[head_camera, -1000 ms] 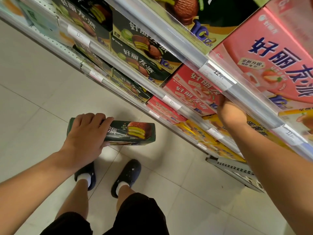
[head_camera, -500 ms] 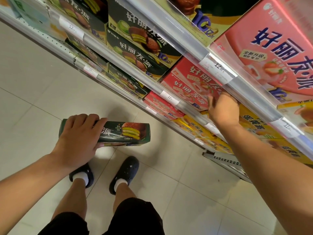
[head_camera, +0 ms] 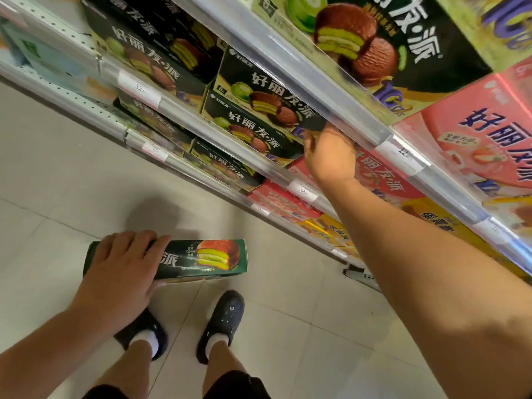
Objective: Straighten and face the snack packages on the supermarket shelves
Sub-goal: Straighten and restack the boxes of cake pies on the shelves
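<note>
Nearest to us, our two legs stand on the pale tiled floor (head_camera: 302,326) in dark clogs (head_camera: 221,322) and white socks. Just above them our left hand (head_camera: 121,272) grips a dark green pie box (head_camera: 201,259) from above, its fingers (head_camera: 135,240) curled over the box's far edge and the thumb tucked under the near side. We hold the box level in the air, well apart from the shelves, with its chocolate-and-green pie picture showing at the right end.

Farther out, our right arm stretches up and forward to the middle shelf. Our right hand (head_camera: 331,156) is at the right end of the stacked dark green pie boxes (head_camera: 259,122), just under the clear price rail (head_camera: 339,110) of the shelf above. Its fingers reach in behind the rail and the box corner, so we cannot tell whether they grip anything.

To the right of that hand stand red strawberry pie boxes (head_camera: 383,180), and lower right, yellow boxes (head_camera: 431,223). White price tags (head_camera: 139,89) sit along the rails.
</note>
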A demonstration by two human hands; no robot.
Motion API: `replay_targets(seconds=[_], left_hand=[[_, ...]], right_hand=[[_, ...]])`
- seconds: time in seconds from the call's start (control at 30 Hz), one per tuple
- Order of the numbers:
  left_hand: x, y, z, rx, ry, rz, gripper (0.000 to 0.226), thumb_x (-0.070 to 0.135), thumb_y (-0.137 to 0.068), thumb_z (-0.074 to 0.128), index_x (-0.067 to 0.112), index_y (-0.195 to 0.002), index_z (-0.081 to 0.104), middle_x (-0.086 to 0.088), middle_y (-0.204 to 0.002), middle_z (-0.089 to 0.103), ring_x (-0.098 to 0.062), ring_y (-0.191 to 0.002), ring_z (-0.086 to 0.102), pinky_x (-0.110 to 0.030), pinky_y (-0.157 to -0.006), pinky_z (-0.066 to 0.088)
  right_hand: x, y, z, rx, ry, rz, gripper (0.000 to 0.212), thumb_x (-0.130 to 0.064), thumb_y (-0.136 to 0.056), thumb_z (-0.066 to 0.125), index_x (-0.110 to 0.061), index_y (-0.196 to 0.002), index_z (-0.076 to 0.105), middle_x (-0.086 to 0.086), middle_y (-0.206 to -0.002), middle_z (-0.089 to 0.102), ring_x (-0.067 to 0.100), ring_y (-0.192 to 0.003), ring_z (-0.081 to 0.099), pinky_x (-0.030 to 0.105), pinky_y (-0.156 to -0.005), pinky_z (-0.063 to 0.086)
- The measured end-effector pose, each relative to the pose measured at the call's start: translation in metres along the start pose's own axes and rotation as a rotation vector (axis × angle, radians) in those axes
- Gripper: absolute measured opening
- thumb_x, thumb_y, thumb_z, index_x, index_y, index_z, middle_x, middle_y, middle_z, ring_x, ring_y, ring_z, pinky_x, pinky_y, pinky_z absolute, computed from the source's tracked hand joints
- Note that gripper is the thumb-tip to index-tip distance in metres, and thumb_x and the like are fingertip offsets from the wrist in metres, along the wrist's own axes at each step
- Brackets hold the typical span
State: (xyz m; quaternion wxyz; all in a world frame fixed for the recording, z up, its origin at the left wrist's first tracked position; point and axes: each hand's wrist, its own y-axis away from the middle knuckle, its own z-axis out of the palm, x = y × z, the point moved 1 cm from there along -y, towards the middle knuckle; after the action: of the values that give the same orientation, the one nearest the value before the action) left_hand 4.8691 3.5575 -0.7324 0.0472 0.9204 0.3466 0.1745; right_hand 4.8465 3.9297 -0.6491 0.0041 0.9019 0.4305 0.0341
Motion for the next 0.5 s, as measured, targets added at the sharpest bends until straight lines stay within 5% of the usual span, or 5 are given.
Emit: replay_targets(seconds=[0.13, 0.33, 0.5], left_hand=[[-0.028, 0.004, 0.016, 0.0, 0.02, 0.012, 0.09, 0.028, -0.041, 0.096, 0.005, -0.119, 0.057, -0.018, -0.102, 0.059, -0.042, -0.091, 0.054, -0.057, -0.079, 0.043], [-0.045, 0.014, 0.033, 0.003, 0.085, -0.009, 0.097, 0.027, -0.033, 0.097, 0.007, -0.118, 0.055, -0.016, -0.102, 0.059, -0.04, -0.092, 0.051, -0.055, -0.079, 0.039], [-0.05, 0.014, 0.029, -0.042, 0.099, -0.006, 0.091, 0.026, -0.035, 0.097, 0.005, -0.117, 0.061, -0.015, -0.102, 0.06, -0.039, -0.091, 0.054, -0.054, -0.079, 0.04]], right_hand=[[-0.004, -0.008, 0.007, 0.009, 0.008, 0.074, 0.037, -0.044, -0.099, 0.041, -0.012, -0.096, 0.058, 0.006, -0.077, 0.051, 0.028, -0.068, 0.051, 0.034, -0.061, 0.039], [-0.013, -0.013, 0.009, 0.054, -0.017, 0.138, 0.039, -0.04, -0.104, 0.034, -0.017, -0.075, 0.046, -0.001, -0.056, 0.042, 0.017, -0.047, 0.039, 0.028, -0.044, 0.025], [-0.018, -0.014, 0.006, 0.125, -0.036, 0.162, 0.028, -0.037, -0.102, 0.04, -0.019, -0.112, 0.059, 0.004, -0.073, 0.05, 0.027, -0.061, 0.046, 0.033, -0.056, 0.03]])
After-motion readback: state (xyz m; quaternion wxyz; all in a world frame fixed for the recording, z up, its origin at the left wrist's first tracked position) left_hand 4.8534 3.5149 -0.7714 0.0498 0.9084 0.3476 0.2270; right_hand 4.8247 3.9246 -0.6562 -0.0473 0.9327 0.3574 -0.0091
